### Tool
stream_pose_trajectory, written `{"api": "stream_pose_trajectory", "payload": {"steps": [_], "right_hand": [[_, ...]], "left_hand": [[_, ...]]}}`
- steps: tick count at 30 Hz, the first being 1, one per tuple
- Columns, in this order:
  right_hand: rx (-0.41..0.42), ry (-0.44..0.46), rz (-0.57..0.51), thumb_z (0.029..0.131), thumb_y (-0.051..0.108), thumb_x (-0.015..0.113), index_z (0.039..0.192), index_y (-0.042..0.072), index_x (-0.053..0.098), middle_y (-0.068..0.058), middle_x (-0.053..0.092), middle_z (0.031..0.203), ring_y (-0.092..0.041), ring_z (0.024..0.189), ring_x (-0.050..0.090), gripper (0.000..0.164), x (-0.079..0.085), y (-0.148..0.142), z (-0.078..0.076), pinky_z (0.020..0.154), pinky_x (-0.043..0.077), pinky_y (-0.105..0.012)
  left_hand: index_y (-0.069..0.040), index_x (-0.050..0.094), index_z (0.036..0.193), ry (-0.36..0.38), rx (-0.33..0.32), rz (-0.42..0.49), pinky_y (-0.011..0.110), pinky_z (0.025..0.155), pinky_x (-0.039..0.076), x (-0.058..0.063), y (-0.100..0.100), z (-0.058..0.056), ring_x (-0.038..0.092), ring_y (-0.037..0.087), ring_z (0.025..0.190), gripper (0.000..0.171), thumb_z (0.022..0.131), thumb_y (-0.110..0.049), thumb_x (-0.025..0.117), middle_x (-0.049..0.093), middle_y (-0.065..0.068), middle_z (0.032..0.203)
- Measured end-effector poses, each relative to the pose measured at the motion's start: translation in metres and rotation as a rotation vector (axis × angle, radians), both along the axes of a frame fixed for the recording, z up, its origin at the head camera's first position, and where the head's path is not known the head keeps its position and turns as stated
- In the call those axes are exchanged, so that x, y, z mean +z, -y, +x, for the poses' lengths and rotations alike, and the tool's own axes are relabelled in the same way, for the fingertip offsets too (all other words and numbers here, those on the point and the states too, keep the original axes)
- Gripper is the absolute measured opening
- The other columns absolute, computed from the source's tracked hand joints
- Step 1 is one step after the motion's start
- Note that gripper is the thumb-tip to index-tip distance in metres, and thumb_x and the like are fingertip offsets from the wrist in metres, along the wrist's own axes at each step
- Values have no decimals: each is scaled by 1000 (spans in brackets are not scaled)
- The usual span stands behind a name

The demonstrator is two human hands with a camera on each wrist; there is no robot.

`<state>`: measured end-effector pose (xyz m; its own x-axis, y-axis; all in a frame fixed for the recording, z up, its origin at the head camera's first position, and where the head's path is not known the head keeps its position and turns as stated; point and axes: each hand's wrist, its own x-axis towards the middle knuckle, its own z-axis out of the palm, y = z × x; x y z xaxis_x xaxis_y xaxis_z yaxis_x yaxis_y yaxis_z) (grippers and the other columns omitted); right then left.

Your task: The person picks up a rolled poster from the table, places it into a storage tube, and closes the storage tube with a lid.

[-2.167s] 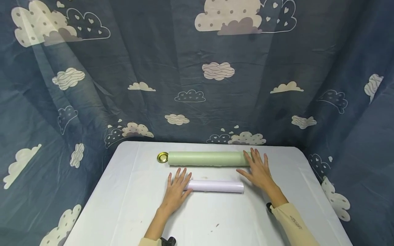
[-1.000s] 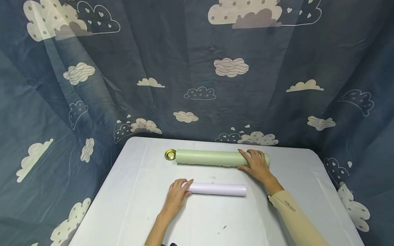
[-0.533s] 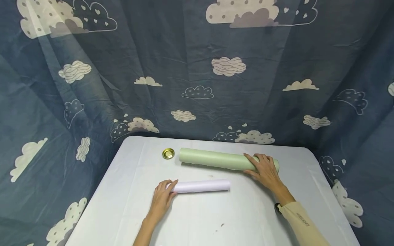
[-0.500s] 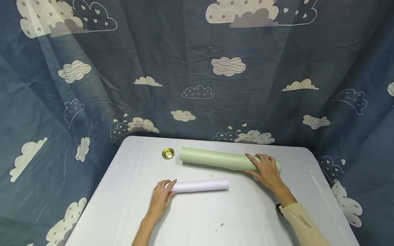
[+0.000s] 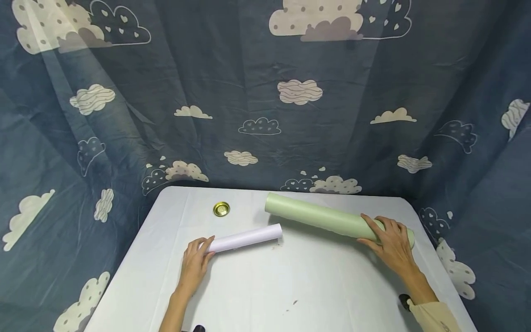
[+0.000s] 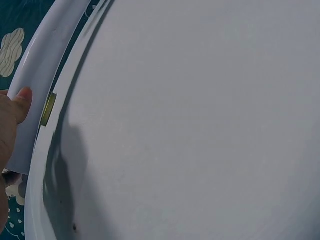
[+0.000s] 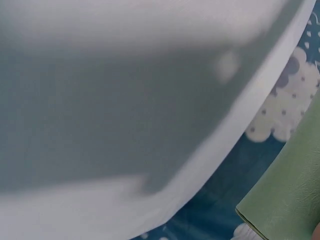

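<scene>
My left hand [image 5: 196, 263] grips the near-left end of a smooth pale lilac roll [image 5: 244, 238], thumb on one side. In the left wrist view the thumb lies along the lilac roll [image 6: 47, 60], and a shadow falls on the table below. My right hand [image 5: 392, 242] holds a longer, thicker green roll [image 5: 315, 213] near its right end, fingers over the top. That green roll [image 7: 290, 185] slants across the lower right of the right wrist view, where the hand is almost wholly out of frame. The rolls are apart, their inner ends tilted toward the back.
A small round gold tin lid or dish [image 5: 221, 209] lies at the back left of the white table [image 5: 265, 290]. Small dark specks [image 5: 295, 302] mark the cloth near the front. A dark blue cloud-print curtain [image 5: 224, 69] hangs behind and at the sides.
Both hands have closed around the rolls and drawn them apart: the lilac one leftward, the green one rightward, each now angled. The gold piece, once beside the green roll's end, now lies alone.
</scene>
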<state>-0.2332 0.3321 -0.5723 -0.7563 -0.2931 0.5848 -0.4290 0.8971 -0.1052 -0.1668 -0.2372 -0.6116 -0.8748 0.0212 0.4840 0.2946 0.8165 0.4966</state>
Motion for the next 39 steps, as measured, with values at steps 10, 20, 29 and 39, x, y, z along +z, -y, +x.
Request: {"api": "stream_pose_trajectory", "payload": {"steps": [10, 20, 29, 39], "right_hand": [[-31, -57, 4, 80, 82, 37, 136, 28, 55, -21, 58, 115, -43, 105, 52, 81, 5, -25, 24, 85, 33, -59], [-7, -60, 20, 84, 81, 32, 136, 27, 56, -21, 57, 114, -42, 103, 52, 79, 1, -20, 36, 86, 34, -60], [33, -94, -7, 84, 79, 38, 134, 26, 58, -20, 58, 114, -40, 103, 52, 76, 4, -10, 35, 86, 34, -59], [66, -123, 25, 85, 78, 36, 134, 26, 58, -18, 59, 114, -40, 103, 53, 76, 15, -3, 35, 88, 35, -58]], "left_hand": [[-12, 60, 130, 17, 44, -18, 58, 101, 36, 12, 16, -9, 48, 36, 117, 46, 85, -10, 71, 57, 19, 121], [-12, 61, 128, -41, 70, 12, 56, 96, 36, 24, 30, -21, 47, 36, 115, 45, 85, -8, 71, 57, 18, 118], [-10, 64, 125, -89, -18, 41, 48, 91, 38, 34, 22, -33, 50, 34, 110, 44, 82, -2, 72, 59, 18, 115], [-13, 64, 123, -111, -98, 27, 51, 97, 40, 48, 16, -46, 49, 34, 114, 46, 79, -3, 73, 59, 16, 116]]}}
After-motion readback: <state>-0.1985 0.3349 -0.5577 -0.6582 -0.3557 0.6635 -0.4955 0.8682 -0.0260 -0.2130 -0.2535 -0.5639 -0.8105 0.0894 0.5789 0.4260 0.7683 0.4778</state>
